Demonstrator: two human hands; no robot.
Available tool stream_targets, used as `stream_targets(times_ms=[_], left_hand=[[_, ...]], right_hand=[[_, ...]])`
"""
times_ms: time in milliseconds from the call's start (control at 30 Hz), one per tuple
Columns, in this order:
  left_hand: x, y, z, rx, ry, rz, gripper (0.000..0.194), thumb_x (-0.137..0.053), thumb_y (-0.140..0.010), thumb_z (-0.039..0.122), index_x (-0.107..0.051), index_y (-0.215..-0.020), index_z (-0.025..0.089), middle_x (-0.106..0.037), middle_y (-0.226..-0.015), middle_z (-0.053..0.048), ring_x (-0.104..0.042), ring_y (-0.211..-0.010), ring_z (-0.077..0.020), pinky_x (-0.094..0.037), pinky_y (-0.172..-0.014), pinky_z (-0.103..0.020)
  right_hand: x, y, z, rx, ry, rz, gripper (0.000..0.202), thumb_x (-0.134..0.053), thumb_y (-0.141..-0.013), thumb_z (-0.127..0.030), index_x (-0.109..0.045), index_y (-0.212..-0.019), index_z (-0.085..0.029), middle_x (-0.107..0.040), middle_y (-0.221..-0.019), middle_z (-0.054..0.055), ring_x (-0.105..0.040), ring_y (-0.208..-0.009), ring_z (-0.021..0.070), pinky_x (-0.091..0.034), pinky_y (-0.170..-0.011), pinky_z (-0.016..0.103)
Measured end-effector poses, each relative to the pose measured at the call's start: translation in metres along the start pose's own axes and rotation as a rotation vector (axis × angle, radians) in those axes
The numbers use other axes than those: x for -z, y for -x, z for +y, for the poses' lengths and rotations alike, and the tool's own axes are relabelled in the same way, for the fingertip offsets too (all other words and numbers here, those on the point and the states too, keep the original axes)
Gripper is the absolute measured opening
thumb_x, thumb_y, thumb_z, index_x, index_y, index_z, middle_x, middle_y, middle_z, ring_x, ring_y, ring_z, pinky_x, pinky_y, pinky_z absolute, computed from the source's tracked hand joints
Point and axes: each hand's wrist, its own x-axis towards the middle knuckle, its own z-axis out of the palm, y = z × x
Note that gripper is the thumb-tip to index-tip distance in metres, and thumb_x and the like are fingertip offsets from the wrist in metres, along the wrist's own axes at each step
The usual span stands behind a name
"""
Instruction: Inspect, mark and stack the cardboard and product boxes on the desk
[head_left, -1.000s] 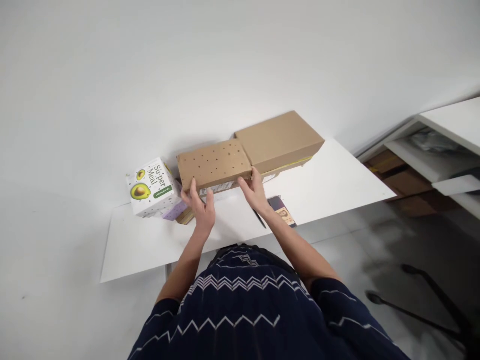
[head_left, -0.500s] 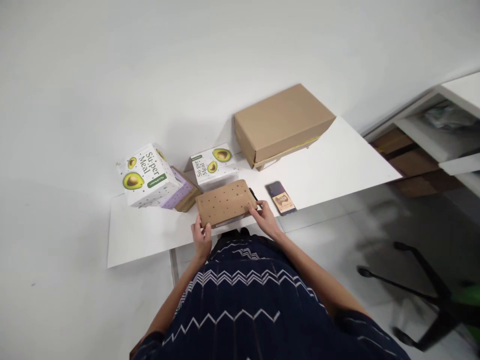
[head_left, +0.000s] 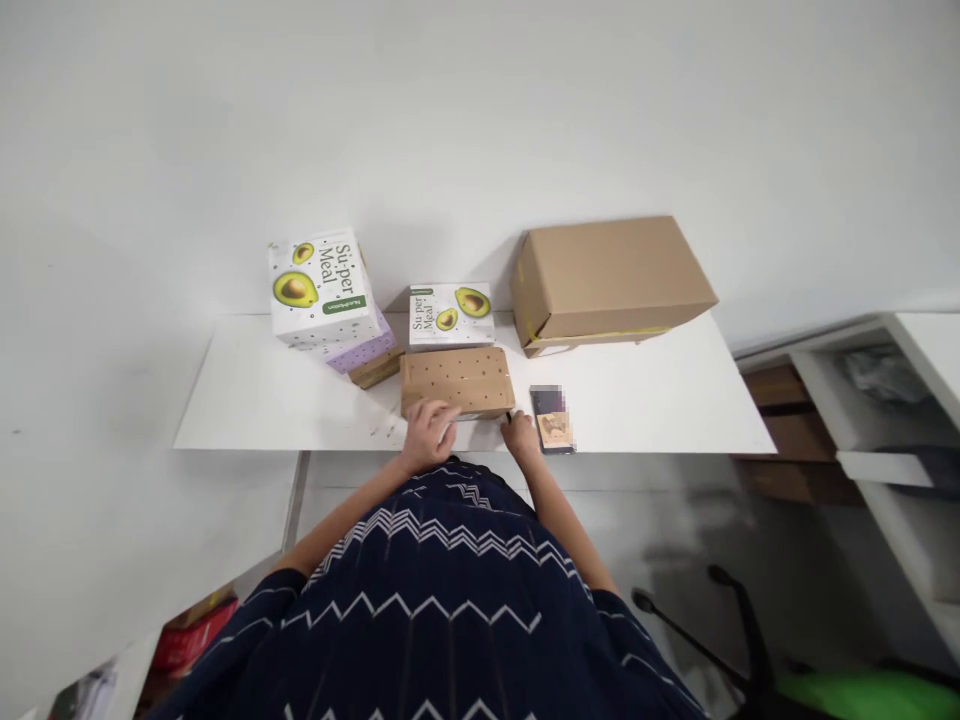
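Observation:
A small brown cardboard box with dark spots lies near the front edge of the white table. My left hand is on its front left part, fingers curled over the top edge and thumb at the front side. By the front right corner, my right hand is closed around a thin black object, mostly hidden by the fingers; its kind cannot be made out. Just right of that hand lies a phone. Behind the spotted box stands a white Su-per Meal box with avocado pictures.
At left, a larger Su-per Meal box sits by a purple box and a brown box. A big cardboard box stands at the back right of the table. Shelves are at right.
My right hand has left the spotted box's side and closed on the thin black object. My left hand has moved from its left corner onto the front edge. The view has turned.

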Motion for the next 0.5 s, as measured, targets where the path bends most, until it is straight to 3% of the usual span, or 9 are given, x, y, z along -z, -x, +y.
stream_targets(times_ms=[100, 200, 367, 433, 500], left_hand=[[-0.008, -0.013, 0.009, -0.119, 0.038, -0.098, 0.024, -0.057, -0.087, 0.029, -0.074, -0.104, 0.030, -0.067, -0.102, -0.008, -0.057, -0.105, -0.0246, -0.040, -0.096, -0.041], [-0.006, -0.022, 0.005, -0.031, 0.057, -0.010, 0.021, -0.058, -0.087, 0.027, -0.074, -0.101, 0.029, -0.066, -0.102, -0.008, -0.057, -0.104, -0.0244, -0.039, -0.096, -0.042], [0.014, -0.024, -0.032, 0.404, 0.093, 0.262, 0.030, -0.058, -0.087, 0.035, -0.067, -0.110, 0.019, -0.060, -0.107, -0.012, -0.055, -0.106, -0.0259, -0.042, -0.099, -0.044], [0.022, -0.021, -0.051, 0.622, 0.190, 0.278, 0.036, -0.059, -0.086, 0.040, -0.063, -0.115, 0.018, -0.060, -0.104, -0.011, -0.056, -0.101, -0.0237, -0.046, -0.094, -0.040], [0.026, -0.021, -0.067, 0.871, 0.321, 0.220, 0.039, -0.058, -0.087, 0.045, -0.060, -0.116, 0.019, -0.061, -0.098, -0.008, -0.058, -0.088, -0.0200, -0.049, -0.083, -0.035]], right_hand=[[-0.002, -0.005, -0.006, -0.007, -0.004, -0.024, 0.025, -0.055, -0.085, -0.015, -0.063, -0.108, -0.008, -0.068, -0.110, 0.023, -0.066, -0.105, 0.0288, -0.045, -0.081, 0.031], [0.000, -0.010, -0.003, 0.006, -0.054, -0.021, 0.014, -0.061, -0.080, -0.017, -0.065, -0.092, -0.012, -0.072, -0.095, 0.019, -0.068, -0.100, 0.0279, -0.046, -0.076, 0.029], [0.008, -0.002, 0.016, 0.038, -0.247, 0.014, 0.007, -0.058, -0.080, -0.021, -0.059, -0.083, -0.016, -0.068, -0.069, 0.007, -0.070, -0.070, 0.0208, -0.047, -0.060, 0.024], [0.014, 0.005, 0.023, 0.050, -0.360, 0.048, 0.009, -0.054, -0.081, -0.023, -0.057, -0.087, -0.016, -0.065, -0.066, 0.004, -0.069, -0.063, 0.0187, -0.048, -0.056, 0.023], [0.023, 0.010, 0.026, 0.067, -0.537, 0.129, 0.012, -0.051, -0.082, -0.027, -0.055, -0.089, -0.018, -0.062, -0.061, 0.001, -0.068, -0.059, 0.0189, -0.049, -0.054, 0.024]])
